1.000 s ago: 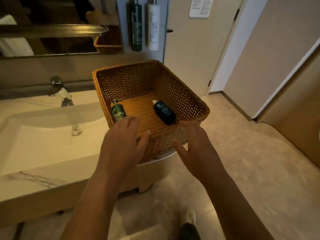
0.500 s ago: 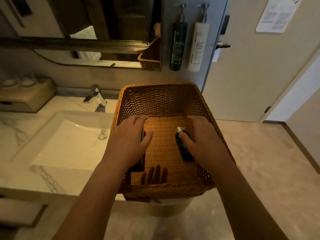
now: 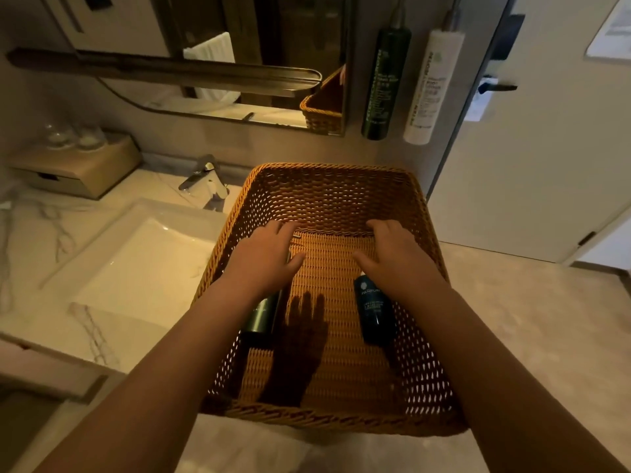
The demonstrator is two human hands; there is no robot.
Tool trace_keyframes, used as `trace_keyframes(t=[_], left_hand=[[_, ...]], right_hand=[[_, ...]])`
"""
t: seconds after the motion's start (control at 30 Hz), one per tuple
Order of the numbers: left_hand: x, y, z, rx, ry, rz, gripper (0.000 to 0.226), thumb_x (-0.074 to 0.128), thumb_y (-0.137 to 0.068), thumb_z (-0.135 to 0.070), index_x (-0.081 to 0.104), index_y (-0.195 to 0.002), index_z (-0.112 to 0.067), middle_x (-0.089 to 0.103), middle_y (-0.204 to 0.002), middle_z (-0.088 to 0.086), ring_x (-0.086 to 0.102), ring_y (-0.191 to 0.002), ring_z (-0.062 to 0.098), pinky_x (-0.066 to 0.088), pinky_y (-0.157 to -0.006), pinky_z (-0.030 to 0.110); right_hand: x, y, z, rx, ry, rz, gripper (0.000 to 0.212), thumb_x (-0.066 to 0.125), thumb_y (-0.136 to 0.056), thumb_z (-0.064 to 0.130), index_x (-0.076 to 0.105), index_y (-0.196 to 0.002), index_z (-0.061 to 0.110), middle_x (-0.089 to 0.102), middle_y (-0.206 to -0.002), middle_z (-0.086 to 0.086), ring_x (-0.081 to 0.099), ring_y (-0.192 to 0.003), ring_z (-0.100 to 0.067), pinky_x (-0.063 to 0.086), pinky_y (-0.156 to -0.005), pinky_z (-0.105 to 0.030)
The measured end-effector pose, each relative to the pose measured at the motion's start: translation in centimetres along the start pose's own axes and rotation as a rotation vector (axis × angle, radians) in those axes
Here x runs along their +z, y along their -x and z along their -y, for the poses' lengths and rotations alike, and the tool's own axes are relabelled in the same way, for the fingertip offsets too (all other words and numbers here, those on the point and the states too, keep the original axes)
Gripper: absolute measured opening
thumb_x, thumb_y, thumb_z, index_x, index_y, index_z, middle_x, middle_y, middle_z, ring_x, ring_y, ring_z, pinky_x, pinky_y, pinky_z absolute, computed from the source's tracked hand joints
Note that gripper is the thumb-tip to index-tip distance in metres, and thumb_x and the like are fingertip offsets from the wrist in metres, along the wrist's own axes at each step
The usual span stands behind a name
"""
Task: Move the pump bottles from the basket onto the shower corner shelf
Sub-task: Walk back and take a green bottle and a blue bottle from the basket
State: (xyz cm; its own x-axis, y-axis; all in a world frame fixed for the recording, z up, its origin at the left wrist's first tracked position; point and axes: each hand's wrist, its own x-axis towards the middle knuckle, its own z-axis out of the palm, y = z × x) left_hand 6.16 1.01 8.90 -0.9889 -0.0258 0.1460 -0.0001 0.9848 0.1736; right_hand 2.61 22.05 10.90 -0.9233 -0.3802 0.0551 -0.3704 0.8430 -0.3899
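While both forearms reach forward and down into the square orange-brown woven basket (image 3: 327, 196), the left hand (image 3: 264, 256) and the right hand (image 3: 397, 257) lie palm-down over its floor, each above one bottle. The left hand's grip is loose, fingers spread and only slightly curled over the upper end of the dark green pump bottle (image 3: 264, 314), whose lower body shows from under the wrist, lying along the basket's left wall; whether the fingers actually close on it I cannot tell. The right hand's grip is likewise half open, thumb stretched inward, covering the top of the dark blue pump bottle (image 3: 372, 312), which lies flat near the right wall with its label up; contact is likely, a firm hold cannot be made out. Both pump heads are hidden beneath the hands. A hand-shaped shadow falls on the weave between the two bottles. The basket sits at the right end of the pale marble desk (image 3: 44, 233), its near corner overhanging the floor. Beside it lies the white rectangular sink (image 3: 143, 264).
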Motion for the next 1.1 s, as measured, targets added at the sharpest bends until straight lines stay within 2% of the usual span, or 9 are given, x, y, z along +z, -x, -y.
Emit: trace_keyframes(t=[0.3, 0.47, 0.6, 0.77, 0.9, 1.1], left_hand=[[4.2, -2.1, 1.2, -0.105, 0.031, 0.083, 0.070, 0.053, -0.089, -0.042, 0.021, -0.146, -0.017, 0.041, -0.136, 0.009, 0.045, -0.117, 0.024, 0.047, -0.089, 0.040], [6.6, -2.2, 1.6, -0.125, 0.035, 0.096, 0.076, 0.052, -0.089, -0.043, 0.015, -0.148, -0.015, 0.035, -0.140, 0.010, 0.041, -0.120, 0.025, 0.045, -0.094, 0.042], [7.6, -1.9, 2.2, -0.167, 0.053, 0.083, 0.071, 0.051, -0.090, -0.041, 0.019, -0.146, -0.015, 0.036, -0.138, 0.010, 0.041, -0.118, 0.024, 0.045, -0.092, 0.042], [8.4, -1.5, 2.4, -0.251, 0.046, 0.181, 0.067, 0.052, -0.090, -0.039, 0.022, -0.145, -0.014, 0.040, -0.129, 0.011, 0.044, -0.111, 0.024, 0.048, -0.088, 0.040], [9.0, -1.2, 2.5, -0.276, 0.035, 0.259, 0.066, 0.053, -0.090, -0.039, 0.022, -0.144, -0.014, 0.037, -0.130, 0.012, 0.044, -0.111, 0.025, 0.048, -0.086, 0.039], [9.6, -1.0, 2.6, -0.287, 0.011, 0.304, 0.071, 0.056, -0.090, -0.032, 0.016, -0.147, -0.015, 0.033, -0.133, 0.012, 0.042, -0.111, 0.026, 0.045, -0.087, 0.038]], right_hand=[[3.5, -1.7, -0.5, 0.105, -0.021, 0.028, 0.062, 0.055, -0.090, 0.038, 0.029, -0.141, 0.015, 0.037, -0.140, -0.011, 0.038, -0.126, -0.026, 0.038, -0.102, -0.038], [6.2, -1.7, -1.1, 0.189, 0.019, 0.046, 0.066, 0.059, -0.087, 0.034, 0.027, -0.143, 0.016, 0.034, -0.143, -0.009, 0.034, -0.130, -0.025, 0.036, -0.104, -0.038], [7.5, -1.9, -1.6, 0.226, 0.059, 0.089, 0.070, 0.061, -0.086, 0.034, 0.026, -0.144, 0.016, 0.031, -0.145, -0.009, 0.031, -0.133, -0.025, 0.034, -0.107, -0.039], [8.5, -1.8, -2.9, 0.282, 0.093, 0.171, 0.065, 0.059, -0.087, 0.033, 0.029, -0.141, 0.013, 0.029, -0.144, -0.011, 0.031, -0.131, -0.027, 0.037, -0.103, -0.038], [9.4, -1.9, -3.1, 0.306, 0.076, 0.210, 0.065, 0.061, -0.086, 0.032, 0.031, -0.140, 0.014, 0.030, -0.144, -0.011, 0.032, -0.132, -0.027, 0.035, -0.106, -0.038], [10.0, -1.7, -3.6, 0.304, 0.135, 0.268, 0.077, 0.062, -0.086, 0.031, 0.019, -0.148, 0.014, 0.026, -0.147, -0.013, 0.030, -0.132, -0.028, 0.032, -0.107, -0.036]])
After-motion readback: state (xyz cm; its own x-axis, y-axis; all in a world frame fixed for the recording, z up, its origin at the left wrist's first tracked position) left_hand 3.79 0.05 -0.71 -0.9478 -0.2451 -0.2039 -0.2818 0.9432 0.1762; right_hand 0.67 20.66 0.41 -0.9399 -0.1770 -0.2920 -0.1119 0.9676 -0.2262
